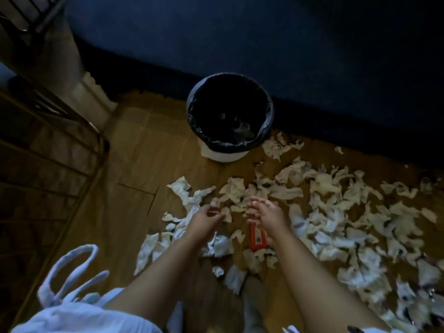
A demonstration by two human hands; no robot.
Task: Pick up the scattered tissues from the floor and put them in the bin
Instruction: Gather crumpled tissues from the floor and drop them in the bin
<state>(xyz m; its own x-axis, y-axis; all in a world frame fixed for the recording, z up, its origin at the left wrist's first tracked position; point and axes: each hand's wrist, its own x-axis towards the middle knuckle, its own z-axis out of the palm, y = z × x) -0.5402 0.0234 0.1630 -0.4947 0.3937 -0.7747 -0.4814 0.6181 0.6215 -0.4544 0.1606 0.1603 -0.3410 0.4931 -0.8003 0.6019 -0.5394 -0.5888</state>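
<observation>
Many crumpled white tissues [336, 212] lie scattered over the wooden floor, mostly to the right and in front of me. A round white bin with a black liner [192, 109] stands by the dark wall; a few scraps lie at its bottom. My left hand [207, 216] hovers low over the tissues with loosely curled fingers, and I see nothing gripped in it. My right hand [264, 213] hovers beside it, fingers relaxed and spread, empty. Both hands are short of the bin, on my side of it.
An orange flat object [257, 240] lies on the floor under my right wrist. A metal rack [48, 145] fills the left side. White fabric loops [69, 272] hang at the lower left. A dark blue wall [264, 44] runs behind the bin.
</observation>
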